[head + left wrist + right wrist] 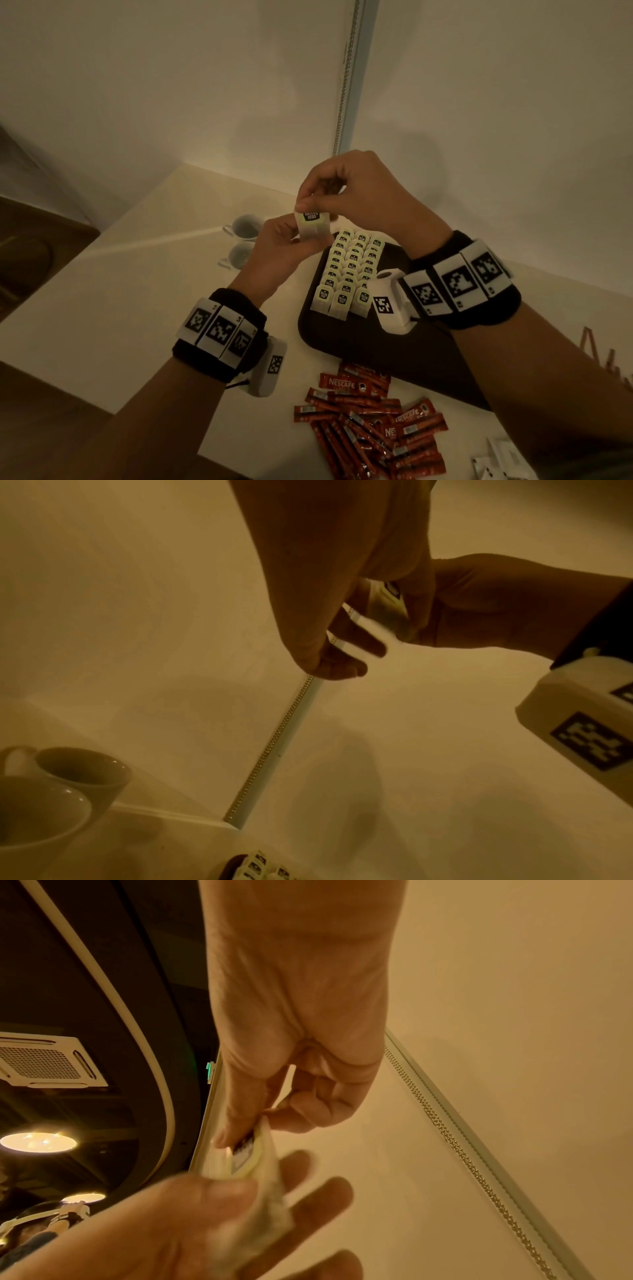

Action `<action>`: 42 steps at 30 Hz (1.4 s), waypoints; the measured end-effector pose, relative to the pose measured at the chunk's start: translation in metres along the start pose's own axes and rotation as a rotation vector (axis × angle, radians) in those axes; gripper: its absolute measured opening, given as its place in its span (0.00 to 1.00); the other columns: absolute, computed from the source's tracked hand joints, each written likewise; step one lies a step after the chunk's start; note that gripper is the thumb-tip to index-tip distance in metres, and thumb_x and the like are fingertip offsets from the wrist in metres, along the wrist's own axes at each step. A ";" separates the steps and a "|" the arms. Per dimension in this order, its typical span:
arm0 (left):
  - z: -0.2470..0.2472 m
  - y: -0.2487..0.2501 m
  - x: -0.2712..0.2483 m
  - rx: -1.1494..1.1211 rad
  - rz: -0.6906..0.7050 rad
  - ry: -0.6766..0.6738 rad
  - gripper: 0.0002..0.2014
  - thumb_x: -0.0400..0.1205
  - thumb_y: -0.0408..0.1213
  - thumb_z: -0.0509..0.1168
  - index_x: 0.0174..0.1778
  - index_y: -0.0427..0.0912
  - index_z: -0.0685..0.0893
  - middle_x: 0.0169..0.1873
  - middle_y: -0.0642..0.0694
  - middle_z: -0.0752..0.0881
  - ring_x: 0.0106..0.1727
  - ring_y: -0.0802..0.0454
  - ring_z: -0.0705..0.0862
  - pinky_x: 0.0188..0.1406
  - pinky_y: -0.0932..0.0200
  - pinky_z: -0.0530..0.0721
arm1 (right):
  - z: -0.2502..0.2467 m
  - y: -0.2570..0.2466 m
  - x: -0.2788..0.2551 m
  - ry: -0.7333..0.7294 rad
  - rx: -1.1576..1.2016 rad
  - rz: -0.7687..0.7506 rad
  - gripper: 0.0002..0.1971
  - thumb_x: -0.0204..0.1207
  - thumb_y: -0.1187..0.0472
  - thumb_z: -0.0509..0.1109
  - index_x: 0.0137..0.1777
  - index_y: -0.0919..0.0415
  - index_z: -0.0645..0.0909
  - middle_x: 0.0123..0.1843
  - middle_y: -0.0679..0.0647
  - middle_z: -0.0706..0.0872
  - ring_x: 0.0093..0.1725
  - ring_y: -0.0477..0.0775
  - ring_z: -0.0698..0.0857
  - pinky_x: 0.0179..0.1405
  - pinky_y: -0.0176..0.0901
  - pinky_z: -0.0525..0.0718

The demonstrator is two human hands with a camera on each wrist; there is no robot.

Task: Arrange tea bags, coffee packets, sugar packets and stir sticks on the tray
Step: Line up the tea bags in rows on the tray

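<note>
Both hands hold one tea bag [312,226] in the air above the tray's far left corner. My left hand [279,240] grips its lower part; my right hand [329,192] pinches its top by the tag. The same tea bag [250,1153] shows between thumb and forefinger in the right wrist view, and the tea bag [387,599] shows dimly in the left wrist view. Several tea bags [347,274] lie in three neat rows on the black tray [363,346]. Red coffee packets [370,418] lie in a loose heap on the table near me.
Two white cups [244,240] stand left of the tray, also as cups [51,791] in the left wrist view. White packets [496,459] lie at the front right edge. Brown stir sticks [596,353] show at the far right. Walls close the table's far corner.
</note>
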State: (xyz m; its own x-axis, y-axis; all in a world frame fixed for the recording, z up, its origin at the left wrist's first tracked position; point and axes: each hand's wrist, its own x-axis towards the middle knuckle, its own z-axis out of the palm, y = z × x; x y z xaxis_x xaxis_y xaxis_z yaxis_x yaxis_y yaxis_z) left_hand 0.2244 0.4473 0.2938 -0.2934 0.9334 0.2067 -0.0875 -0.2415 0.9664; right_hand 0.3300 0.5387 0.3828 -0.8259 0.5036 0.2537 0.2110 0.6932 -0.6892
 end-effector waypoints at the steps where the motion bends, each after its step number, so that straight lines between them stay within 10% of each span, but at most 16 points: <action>1: 0.000 0.001 0.000 -0.015 0.005 -0.015 0.15 0.73 0.21 0.71 0.50 0.46 0.85 0.44 0.52 0.90 0.51 0.58 0.87 0.48 0.67 0.82 | 0.000 0.000 0.000 -0.002 -0.003 0.003 0.05 0.67 0.57 0.79 0.40 0.57 0.89 0.34 0.55 0.89 0.31 0.48 0.84 0.37 0.34 0.81; 20: 0.006 -0.008 0.000 -0.092 -0.024 0.021 0.07 0.74 0.37 0.69 0.42 0.49 0.92 0.40 0.47 0.92 0.46 0.50 0.90 0.45 0.63 0.84 | 0.000 0.013 -0.008 0.089 0.068 0.047 0.05 0.68 0.59 0.79 0.41 0.59 0.89 0.35 0.52 0.90 0.33 0.41 0.84 0.38 0.30 0.81; 31: 0.003 -0.019 -0.011 0.043 -0.168 -0.053 0.16 0.77 0.27 0.69 0.57 0.50 0.82 0.50 0.51 0.90 0.53 0.51 0.89 0.45 0.66 0.83 | -0.001 0.028 -0.025 0.153 0.096 0.120 0.04 0.68 0.58 0.79 0.39 0.56 0.88 0.31 0.46 0.86 0.28 0.36 0.80 0.34 0.24 0.78; 42: -0.094 -0.058 -0.087 0.368 -0.480 0.101 0.08 0.83 0.29 0.63 0.52 0.41 0.85 0.42 0.47 0.91 0.42 0.48 0.87 0.47 0.53 0.81 | 0.072 0.173 -0.120 -0.305 -0.099 0.692 0.08 0.77 0.64 0.70 0.55 0.63 0.82 0.51 0.52 0.84 0.42 0.39 0.79 0.36 0.25 0.74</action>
State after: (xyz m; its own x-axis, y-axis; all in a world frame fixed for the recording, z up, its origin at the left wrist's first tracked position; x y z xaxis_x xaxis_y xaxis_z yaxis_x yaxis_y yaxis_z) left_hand 0.1660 0.3553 0.2054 -0.3929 0.8811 -0.2633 0.0967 0.3243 0.9410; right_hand 0.4277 0.5609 0.1842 -0.5931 0.6850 -0.4231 0.7671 0.3213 -0.5552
